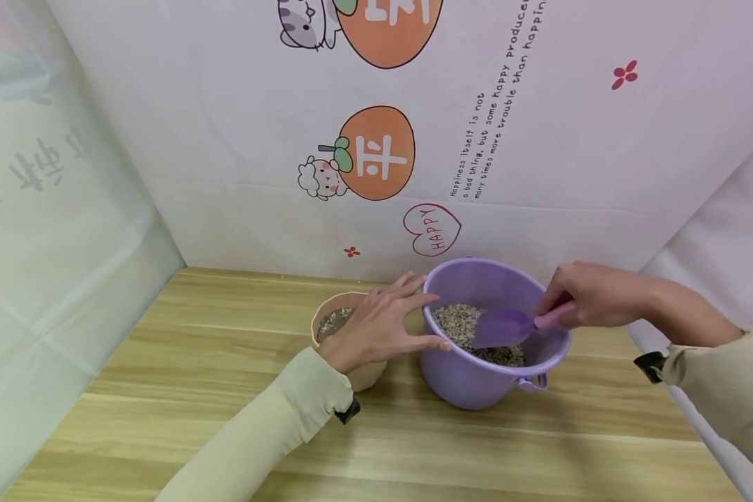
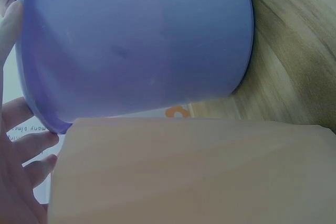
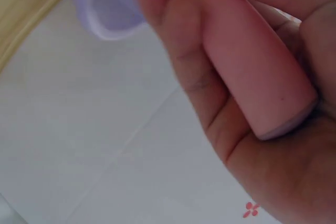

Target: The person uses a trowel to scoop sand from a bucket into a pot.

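A purple bucket (image 1: 461, 387) stands on the table, partly filled with fine gravel-like grains (image 1: 457, 322). My right hand (image 1: 592, 296) grips the pink handle (image 3: 252, 61) of a small hand trowel, fingers wrapped round it. The trowel's purple blade (image 1: 502, 329) points down into the bucket, its tip at the grains. With fingers spread, my left hand (image 1: 379, 321) touches the left side of the bucket's rim. Under that hand sits a peach pot (image 1: 367, 378) holding similar grains; the hand hides much of its opening. In the left wrist view the pot wall (image 2: 194, 177) is beside the bucket.
The wood-grain table (image 1: 213, 390) carries both containers near its back edge. Behind it hangs a white printed cloth (image 1: 245, 139) with cartoon figures and lettering. More white cloth (image 1: 56, 209) closes off the left side. A folded-down bucket handle (image 1: 533, 383) sticks out at the bucket's front right.
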Demonstrator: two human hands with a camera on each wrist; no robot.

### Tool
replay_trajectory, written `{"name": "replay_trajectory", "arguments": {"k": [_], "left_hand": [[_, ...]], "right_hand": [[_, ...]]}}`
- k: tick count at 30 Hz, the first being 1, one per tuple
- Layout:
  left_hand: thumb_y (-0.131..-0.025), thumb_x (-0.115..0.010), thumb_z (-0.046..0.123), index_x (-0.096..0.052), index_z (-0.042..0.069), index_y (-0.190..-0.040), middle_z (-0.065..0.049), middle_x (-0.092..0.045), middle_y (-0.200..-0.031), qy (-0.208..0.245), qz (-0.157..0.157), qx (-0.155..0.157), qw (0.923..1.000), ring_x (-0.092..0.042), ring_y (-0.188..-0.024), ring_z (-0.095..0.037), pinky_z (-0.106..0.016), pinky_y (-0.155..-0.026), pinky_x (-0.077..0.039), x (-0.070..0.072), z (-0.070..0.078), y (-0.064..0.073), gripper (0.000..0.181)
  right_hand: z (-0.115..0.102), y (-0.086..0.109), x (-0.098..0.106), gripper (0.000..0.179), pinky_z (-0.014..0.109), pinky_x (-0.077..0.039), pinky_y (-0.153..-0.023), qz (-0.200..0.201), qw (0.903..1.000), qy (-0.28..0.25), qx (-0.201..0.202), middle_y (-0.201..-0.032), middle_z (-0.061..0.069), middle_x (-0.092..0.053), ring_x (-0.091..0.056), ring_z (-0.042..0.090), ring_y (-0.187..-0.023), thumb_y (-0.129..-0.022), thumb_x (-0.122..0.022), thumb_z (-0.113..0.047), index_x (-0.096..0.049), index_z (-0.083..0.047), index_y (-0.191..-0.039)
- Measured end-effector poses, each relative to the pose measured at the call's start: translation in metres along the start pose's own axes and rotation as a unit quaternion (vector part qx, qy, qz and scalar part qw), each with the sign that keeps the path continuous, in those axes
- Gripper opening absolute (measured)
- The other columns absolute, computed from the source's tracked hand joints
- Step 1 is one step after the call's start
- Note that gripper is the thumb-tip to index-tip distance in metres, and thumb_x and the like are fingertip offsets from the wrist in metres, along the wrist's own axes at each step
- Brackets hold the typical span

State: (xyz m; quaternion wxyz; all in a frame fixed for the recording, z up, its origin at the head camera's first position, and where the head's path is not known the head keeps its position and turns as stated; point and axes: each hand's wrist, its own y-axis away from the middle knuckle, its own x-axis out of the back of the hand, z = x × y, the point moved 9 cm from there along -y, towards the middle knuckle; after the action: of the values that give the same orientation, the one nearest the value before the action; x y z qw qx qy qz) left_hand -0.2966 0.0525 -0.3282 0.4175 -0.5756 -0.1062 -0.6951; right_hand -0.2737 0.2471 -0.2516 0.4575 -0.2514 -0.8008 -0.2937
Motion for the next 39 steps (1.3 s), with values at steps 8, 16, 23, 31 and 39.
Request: {"name": "replay_trajectory", "arguments": {"k": [8,16,23,31,39], "left_hand": [[-0.079,-0.056,0.081,-0.053,0.03,-0.144,-0.002,-0.032,-0.161,0.01,0.0,0.003,0.9999,-0.024,-0.149,-0.023,-0.054,-0.112,-0.032,-0.002,0.0,-0.001,0.083],[-0.08,-0.057,0.079,-0.053,0.028,-0.145,-0.004,-0.031,-0.161,0.02,0.0,0.002,0.9998,-0.025,-0.149,-0.024,-0.055,-0.112,-0.032,-0.002,0.0,-0.001,0.083],[-0.08,-0.06,0.078,-0.053,0.028,-0.145,-0.004,-0.031,-0.161,0.041,-0.005,0.01,0.9991,-0.023,-0.15,-0.024,-0.055,-0.113,-0.031,-0.002,-0.001,-0.001,0.083],[-0.079,-0.058,0.08,-0.054,0.027,-0.144,-0.005,-0.032,-0.161,0.035,-0.006,0.004,0.9994,-0.024,-0.149,-0.023,-0.054,-0.113,-0.032,-0.002,0.001,-0.003,0.084],[-0.08,-0.058,0.079,-0.053,0.026,-0.145,-0.004,-0.03,-0.161,0.035,-0.01,0.01,0.9993,-0.023,-0.149,-0.022,-0.053,-0.113,-0.032,-0.003,0.0,-0.001,0.083]], "right_hand": [[0.005,0.002,-0.004,0.025,0.017,-0.028,-0.046,-0.052,0.9975,0.01,-0.047,-0.055,-0.019,-0.049,-0.037,-0.003,-0.049,-0.089,-0.074,-0.012,-0.071,-0.02,-0.065],[0.012,-0.006,-0.015,0.029,0.017,-0.032,-0.048,-0.051,0.9963,0.022,-0.066,-0.054,-0.016,-0.052,-0.041,-0.001,-0.05,-0.088,-0.073,-0.008,-0.068,-0.018,-0.062],[0.011,-0.011,-0.018,0.028,0.018,-0.035,-0.048,-0.035,0.9971,0.034,-0.058,-0.054,-0.017,-0.051,-0.043,-0.001,-0.051,-0.084,-0.073,-0.004,-0.066,-0.018,-0.06],[0.007,-0.02,-0.03,0.033,0.018,-0.035,-0.046,-0.024,0.9983,0.029,-0.046,-0.052,-0.018,-0.044,-0.04,-0.002,-0.049,-0.079,-0.07,0.003,-0.06,-0.018,-0.056],[0.006,-0.022,-0.035,0.035,0.017,-0.035,-0.046,-0.036,0.9984,0.027,-0.034,-0.052,-0.017,-0.042,-0.039,-0.002,-0.049,-0.085,-0.068,0.002,-0.061,-0.017,-0.057]]}}
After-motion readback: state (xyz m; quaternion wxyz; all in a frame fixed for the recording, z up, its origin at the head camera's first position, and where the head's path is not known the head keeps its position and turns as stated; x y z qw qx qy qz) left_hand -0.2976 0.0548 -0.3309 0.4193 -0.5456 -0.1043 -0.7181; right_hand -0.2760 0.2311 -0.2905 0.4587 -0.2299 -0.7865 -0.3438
